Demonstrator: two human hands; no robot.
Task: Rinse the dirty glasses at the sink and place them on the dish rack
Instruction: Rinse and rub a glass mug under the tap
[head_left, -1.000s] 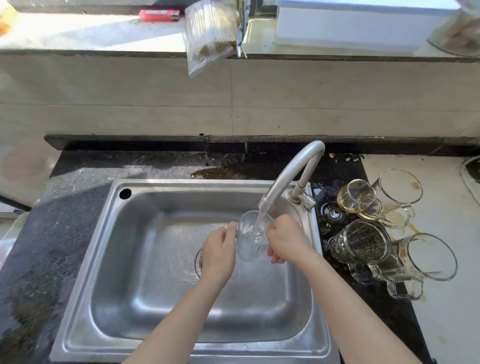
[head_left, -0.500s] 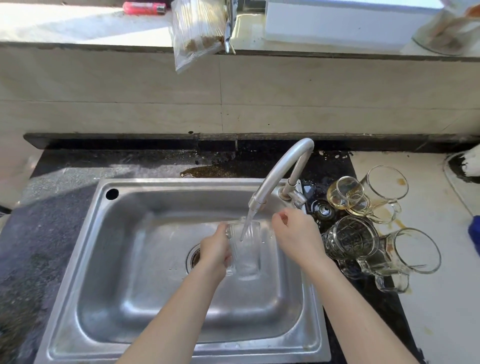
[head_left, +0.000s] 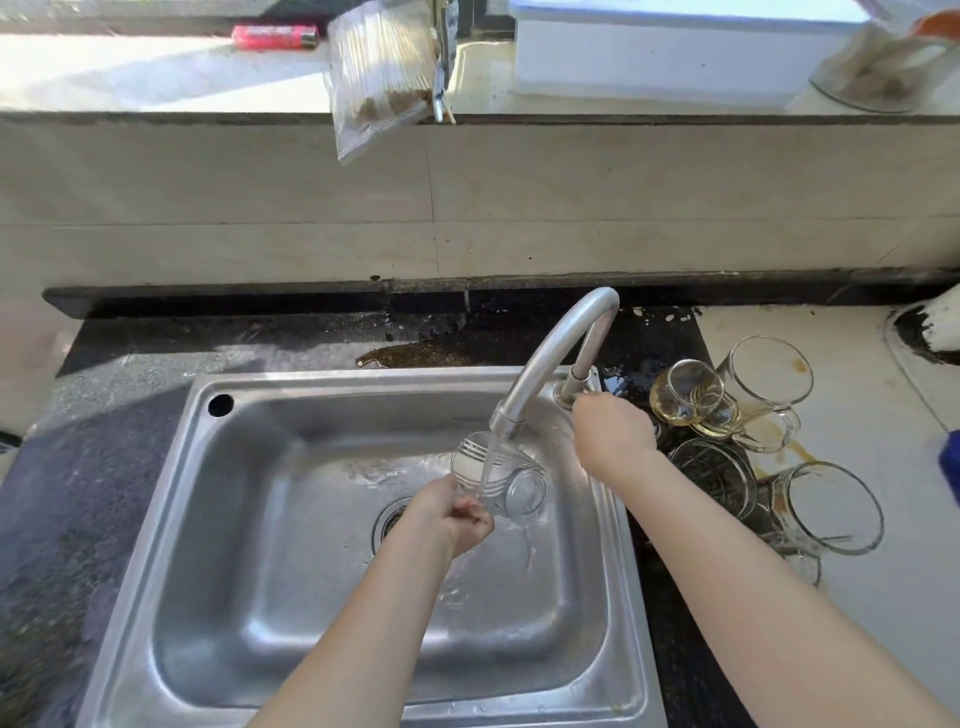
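My left hand (head_left: 451, 514) grips a clear glass mug (head_left: 501, 475) by its handle, tipped on its side under the tap's spout, over the steel sink (head_left: 223, 467). Water runs from the curved tap (head_left: 550, 353) onto the glass. My right hand (head_left: 613, 434) reaches to the base of the tap at the sink's right rim, fingers at its handle; I cannot tell whether they close round it. Several dirty glass mugs (head_left: 763, 374) lie on their sides on the counter right of the sink, some with brownish liquid spilled beneath them.
A dark stone counter (head_left: 78, 467) surrounds the sink. On the sill above lie a red lighter (head_left: 272, 36), a plastic bag (head_left: 379, 73) hanging over the edge, and a white box (head_left: 675, 47). A blue object (head_left: 950, 462) shows at the right edge.
My right hand left the glass and moved right to the tap's base. My left hand now holds the glass alone and has tipped it onto its side under the stream.
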